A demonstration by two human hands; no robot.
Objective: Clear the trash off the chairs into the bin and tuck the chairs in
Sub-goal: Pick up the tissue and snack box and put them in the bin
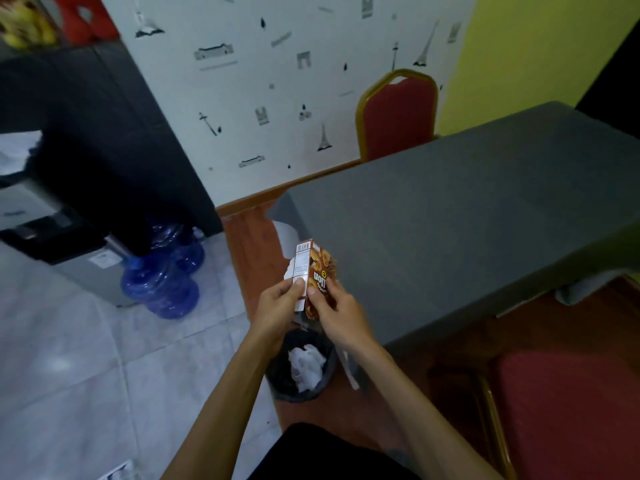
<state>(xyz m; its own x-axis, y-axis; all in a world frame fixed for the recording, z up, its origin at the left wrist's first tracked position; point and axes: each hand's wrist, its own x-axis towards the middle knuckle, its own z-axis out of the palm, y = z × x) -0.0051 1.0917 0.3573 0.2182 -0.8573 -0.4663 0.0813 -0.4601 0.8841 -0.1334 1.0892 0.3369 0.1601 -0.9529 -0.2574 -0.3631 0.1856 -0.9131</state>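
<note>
White wallpaper [277,98] printed with small landmark drawings backs the room at 12 o'clock, meeting a yellow wall [540,57] at 1 o'clock, with pale floor tiles [69,358] spreading over the 8 o'clock side. At 3 o'clock a grey worktop [450,230] runs across the view, and a red chair with a gold frame [398,116] stands at its far end against the wallpaper. A second red chair [568,410] shows its seat at 4 o'clock, near the worktop's near edge. Near the centre both hands hold a brown snack box [317,275] upright: the left hand [277,308] has its fingers [298,282] closed on the white label side at the box's lower left, and the right hand [337,311] grasps the printed front at the lower right, thumb pressed on the face. Directly below the hands, toward 6 o'clock, a dark round bin [301,365] stands on the floor beside the worktop's corner, with crumpled white paper [306,367] lying inside it. The box is above the bin and apart from it. At 9 o'clock two blue water bottles [162,285] sit on the tiles beside a grey dispenser [41,230], with a dark cabinet [104,133] behind them.
</note>
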